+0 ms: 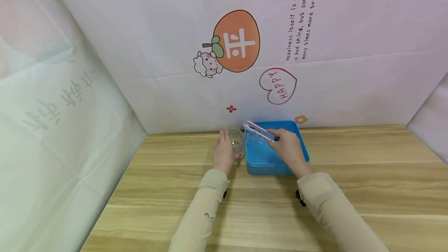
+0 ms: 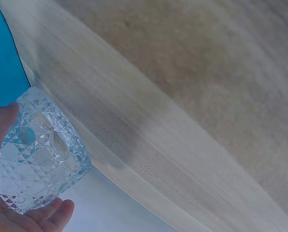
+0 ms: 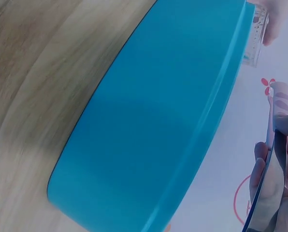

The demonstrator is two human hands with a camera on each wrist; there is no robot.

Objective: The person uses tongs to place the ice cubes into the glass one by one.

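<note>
A clear cut-glass bowl (image 1: 239, 142) stands against the left side of a blue box (image 1: 269, 169). My left hand (image 1: 224, 151) grips the bowl; in the left wrist view its thumb and fingers reach round the faceted glass (image 2: 40, 157). With my right hand (image 1: 289, 149) I hold a pair of tongs (image 1: 259, 128) above the box. Their pink ends point left over the box's far left corner, near the bowl. Whether anything is between the tips I cannot tell. Clear, shiny pieces (image 1: 254, 138) lie inside the box at its left.
The wooden table (image 1: 168, 201) runs up to a white printed cloth (image 1: 175, 100) behind the box. Another white cloth (image 1: 87, 174) hangs along the left. The box's tall side wall (image 3: 149, 111) fills much of the right wrist view.
</note>
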